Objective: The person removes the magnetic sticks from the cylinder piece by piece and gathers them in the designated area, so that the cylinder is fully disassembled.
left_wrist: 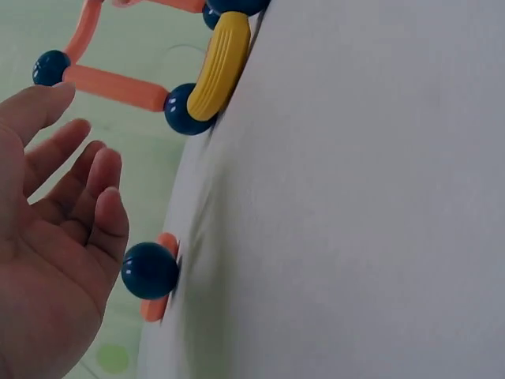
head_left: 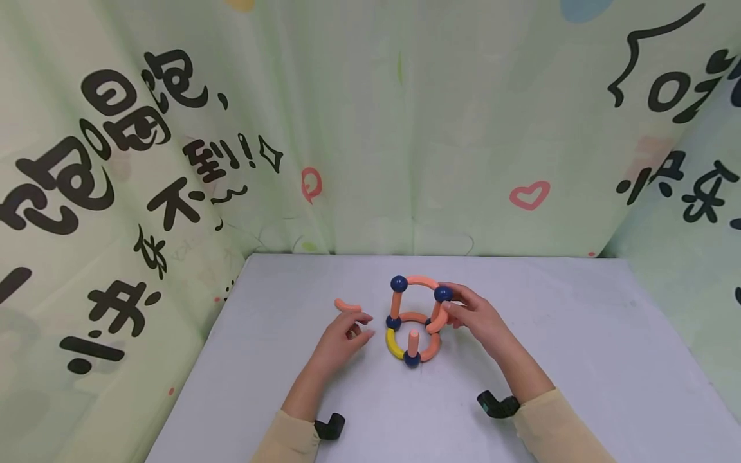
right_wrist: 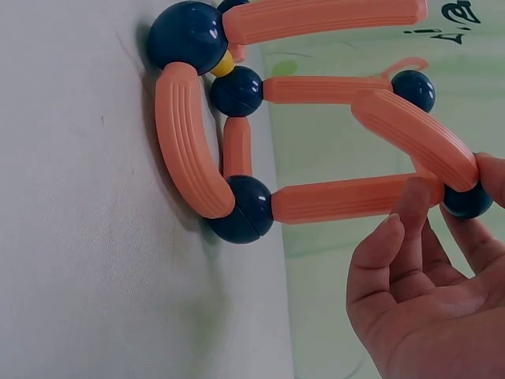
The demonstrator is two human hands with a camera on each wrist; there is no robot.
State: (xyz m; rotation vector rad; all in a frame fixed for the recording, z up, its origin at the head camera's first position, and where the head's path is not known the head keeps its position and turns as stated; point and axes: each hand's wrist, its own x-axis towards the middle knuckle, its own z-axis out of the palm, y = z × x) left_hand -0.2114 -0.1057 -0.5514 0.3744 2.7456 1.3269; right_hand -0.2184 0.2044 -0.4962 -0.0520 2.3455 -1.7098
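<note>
Frame (head_left: 413, 317) of ridged, plastic-looking orange and yellow rods (right_wrist: 192, 142) and glossy navy spheres (right_wrist: 188, 35) stands on the white counter (head_left: 579, 321). Right hand (head_left: 471, 315): grip pinching its top sphere (head_left: 442, 294). Left hand (head_left: 343, 335): grip relaxed, beside it.

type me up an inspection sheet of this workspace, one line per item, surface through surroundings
surface: pale table, faint shadows under the parts
job's things: frame of coral rods and blue balls, with one yellow curved rod at its base; apart from it lie a coral curved rod and a blue ball, whether joined cannot be told
clutter: nothing seen
left hand: beside the frame, fingers relaxed, holding nothing
right hand: grips an upper ball of the frame
cables: nothing seen
surroundings: light green curtain with dark lettering and pink outlines
</note>
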